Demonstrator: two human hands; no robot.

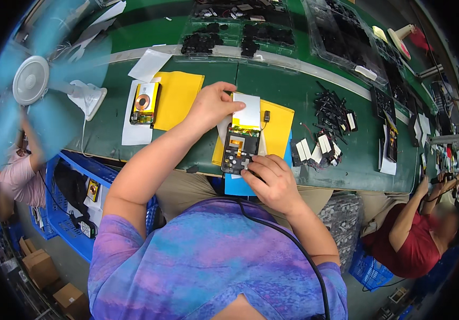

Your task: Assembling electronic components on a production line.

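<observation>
Pinching white pad [248,112]: left fingers [233,108] | right fingers [265,165]: touching black device [240,152], grip unclear

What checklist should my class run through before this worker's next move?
1. Left fingers touching the white pad: ok.
2. Right fingers at the lower right of the black case: ok.
3. Yellow sheet beneath the work: ok.
4. Orange strip covered by the pad: not ok, exposed.
5. Small black part firmly connected to the case: cannot tell.
</observation>
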